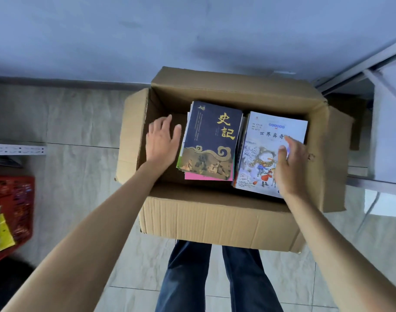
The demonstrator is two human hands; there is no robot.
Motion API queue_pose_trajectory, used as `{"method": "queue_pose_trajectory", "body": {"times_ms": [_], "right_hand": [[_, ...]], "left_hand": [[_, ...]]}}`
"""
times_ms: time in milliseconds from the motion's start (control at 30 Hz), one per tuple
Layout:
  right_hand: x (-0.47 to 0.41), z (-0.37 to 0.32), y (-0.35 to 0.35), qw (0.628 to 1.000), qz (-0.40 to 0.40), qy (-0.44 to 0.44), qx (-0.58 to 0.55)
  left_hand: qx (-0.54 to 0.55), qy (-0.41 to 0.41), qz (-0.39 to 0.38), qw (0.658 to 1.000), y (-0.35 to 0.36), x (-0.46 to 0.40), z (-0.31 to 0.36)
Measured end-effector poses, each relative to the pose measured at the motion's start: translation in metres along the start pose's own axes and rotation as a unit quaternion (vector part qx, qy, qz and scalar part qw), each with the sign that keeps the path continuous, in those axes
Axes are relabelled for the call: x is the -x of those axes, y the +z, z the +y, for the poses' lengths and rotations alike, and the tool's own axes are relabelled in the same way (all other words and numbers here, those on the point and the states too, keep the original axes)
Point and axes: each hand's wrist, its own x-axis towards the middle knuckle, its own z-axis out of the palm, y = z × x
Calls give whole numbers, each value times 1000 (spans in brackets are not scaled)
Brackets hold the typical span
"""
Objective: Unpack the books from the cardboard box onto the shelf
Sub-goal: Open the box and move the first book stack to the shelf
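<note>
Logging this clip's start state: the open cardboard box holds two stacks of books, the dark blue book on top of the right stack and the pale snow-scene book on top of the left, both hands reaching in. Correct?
Not quite: the stacks are swapped. In the head view the dark blue book tops the left stack and the pale snow-scene book tops the right. The cardboard box is open, and the left hand and right hand both reach in.

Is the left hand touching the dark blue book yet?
Apart: in the head view, box interior shows between the left hand and the dark blue book.
</note>
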Motion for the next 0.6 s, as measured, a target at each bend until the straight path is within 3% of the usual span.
{"method": "queue_pose_trajectory", "body": {"times_ms": [100,200,300,600], "right_hand": [[7,-34,51,982,-163,78,-51],[4,-42,88,965,-229,120,-43],[-3,-43,104,951,-250,174,-58],[-13,-40,110,944,-218,241,-56]], "left_hand": [[76,-104,-122,984,27,-11,9],[145,-186,-195,952,45,-14,8],[266,-246,-179,915,58,-8,11],[279,-288,-115,909,68,8,20]]}}
